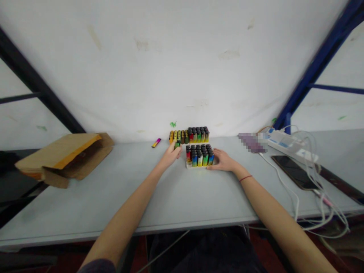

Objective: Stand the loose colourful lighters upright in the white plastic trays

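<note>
A green lighter [178,143] with a dark top is in my left hand [171,153], fingers closed around it. My right hand [224,160] grips the right side of a clear tray [190,165] on the table, thumb at the front corner and fingers towards the back. Several colourful lighters [200,159] with black tops stand upright in that tray; its front left part shows a gap. Just behind stand a block of multicoloured lighters [198,135] and, left of it, a block of yellow-topped lighters [178,135]. A pink and yellow lighter [156,143] lies flat further left.
On the grey table [182,201], an open cardboard box [65,153] lies at the left. At the right are a phone [294,171], a partly blurred purple item [251,142], and a white power strip [290,145] with tangled cables. A wall [182,76] stands behind.
</note>
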The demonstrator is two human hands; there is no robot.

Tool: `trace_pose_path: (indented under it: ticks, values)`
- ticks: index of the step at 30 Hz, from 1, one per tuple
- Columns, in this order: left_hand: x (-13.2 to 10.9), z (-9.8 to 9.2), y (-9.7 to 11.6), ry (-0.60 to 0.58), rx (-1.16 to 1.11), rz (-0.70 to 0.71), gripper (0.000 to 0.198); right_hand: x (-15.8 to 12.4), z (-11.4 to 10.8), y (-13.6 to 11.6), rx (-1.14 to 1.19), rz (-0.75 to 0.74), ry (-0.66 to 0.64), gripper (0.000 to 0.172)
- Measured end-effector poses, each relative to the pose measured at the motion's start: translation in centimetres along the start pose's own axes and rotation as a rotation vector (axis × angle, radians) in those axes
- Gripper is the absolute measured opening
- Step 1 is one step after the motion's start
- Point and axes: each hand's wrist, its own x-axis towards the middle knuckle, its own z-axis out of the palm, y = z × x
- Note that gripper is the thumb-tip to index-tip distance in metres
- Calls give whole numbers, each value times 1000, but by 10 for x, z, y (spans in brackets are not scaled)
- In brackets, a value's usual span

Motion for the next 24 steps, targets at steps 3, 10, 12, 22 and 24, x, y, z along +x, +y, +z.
trace_pose_path:
  ticks: [3, 10, 12, 22, 24]
  values:
    - [-3, 10, -1, -52, -119, -90, 27, 1, 0, 5, -19, 21, 15, 72]
    - [-16, 12, -4, 107, -246, -68, 47, 1, -3, 13, -26, 117, 40, 60]
    - [-18, 13, -2, 130, -294, -96, 46, 1, -3, 13, -41, 139, 36, 57]
    - [-18, 20, -16, 11, -360, -313, 46, 0, -2, 10, -58, 152, 41, 62]
    - [-18, 19, -17, 38, -374, -301, 45, 0, -2, 10, -55, 156, 43, 63]
